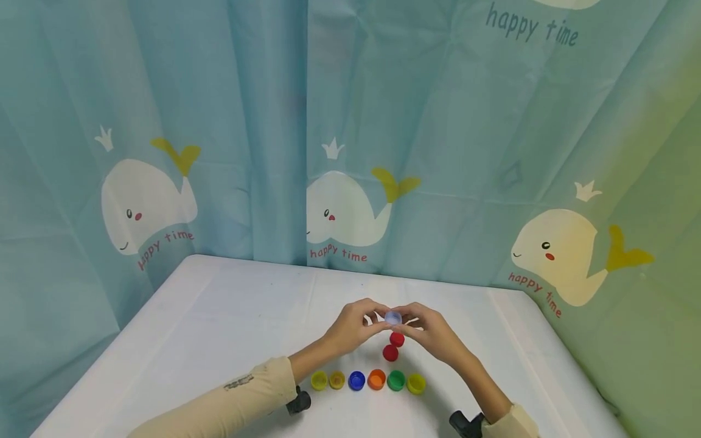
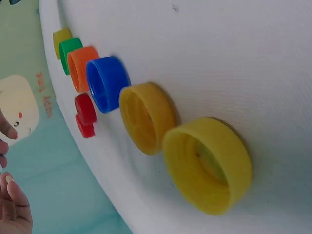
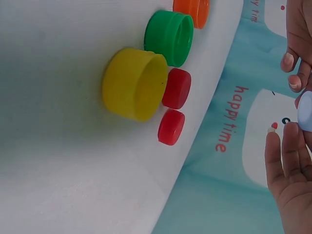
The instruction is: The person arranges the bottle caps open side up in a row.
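Observation:
A pale, whitish-blue bottle cap (image 1: 392, 317) is held up above the table between both hands. My left hand (image 1: 356, 327) pinches its left edge with thumb and fingers. From the other side, my right hand (image 1: 432, 333) grips it with its fingertips. In the right wrist view the cap (image 3: 305, 111) shows only partly, at the frame's edge. Two red caps (image 1: 397, 339) (image 1: 390, 353) lie on the table just below the hands, close together.
Nearer the person, a row of upturned caps runs left to right: yellow (image 1: 319, 381), amber (image 1: 336, 380), blue (image 1: 356, 381), orange (image 1: 376, 379), green (image 1: 396, 381) and yellow (image 1: 416, 384). A white-covered table (image 1: 219, 328) carries them. Behind it hangs a whale-print curtain (image 1: 438, 121).

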A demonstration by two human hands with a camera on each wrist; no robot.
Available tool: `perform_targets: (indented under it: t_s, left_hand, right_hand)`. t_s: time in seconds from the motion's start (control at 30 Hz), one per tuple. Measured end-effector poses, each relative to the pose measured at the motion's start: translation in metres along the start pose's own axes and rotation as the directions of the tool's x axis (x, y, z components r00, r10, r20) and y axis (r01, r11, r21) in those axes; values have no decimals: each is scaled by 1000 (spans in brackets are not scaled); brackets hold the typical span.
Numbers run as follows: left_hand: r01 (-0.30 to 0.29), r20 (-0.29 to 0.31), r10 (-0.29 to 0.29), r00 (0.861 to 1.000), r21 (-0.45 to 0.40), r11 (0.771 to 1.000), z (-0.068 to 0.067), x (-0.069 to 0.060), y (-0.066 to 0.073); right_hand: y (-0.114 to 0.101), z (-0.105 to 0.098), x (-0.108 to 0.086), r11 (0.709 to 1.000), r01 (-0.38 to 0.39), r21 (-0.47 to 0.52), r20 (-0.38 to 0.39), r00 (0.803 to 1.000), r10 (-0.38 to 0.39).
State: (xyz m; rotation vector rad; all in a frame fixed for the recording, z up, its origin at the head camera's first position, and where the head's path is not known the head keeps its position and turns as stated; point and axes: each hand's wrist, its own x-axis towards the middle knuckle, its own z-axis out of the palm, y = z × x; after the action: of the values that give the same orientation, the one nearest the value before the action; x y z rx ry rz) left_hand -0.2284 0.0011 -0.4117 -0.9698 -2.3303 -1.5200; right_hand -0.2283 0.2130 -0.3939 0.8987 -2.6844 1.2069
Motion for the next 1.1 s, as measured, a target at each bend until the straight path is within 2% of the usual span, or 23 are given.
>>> perform_targets:
  t_s: [0.13,0.3,0.5,0.6,0.73,0.87,0.97,1.1]
  left_hand:
    - [0,23,0,1000,-2,1000,3,1,1]
    - [14,79,-15,997,24,1000,7,1,5]
    - [50,176,-54,983,27,998,13,0,9]
    - [48,257,-58,965,44,998,15,0,11]
    - [39,365,-60,929,63,997,19,-1,13]
    - [33,421,-62,905,75,997,23,-1,15]
    - [0,462,-54,885,117,993,26,0,17]
    - [-55,514,-49,857,186,981,30,1,19]
  right_hand:
    - [1,-1,-5,1000,-18,-6,-7,1000,18]
    - [3,-3,-13,997,-68,-30,-3,998,68]
    - [7,-7,-23,996,-75,-53,7,997,76]
    - [7,-9,-29,993,-92,-70,20,995,94]
    - [8,-13,-38,988,-129,-82,56,989,134]
    - [11,-15,-45,992,-110,-67,76,990,115]
    - [12,-15,-49,994,-87,-70,85,992,92]
    - [12,-15,-54,991,-90,-101,119,988,102]
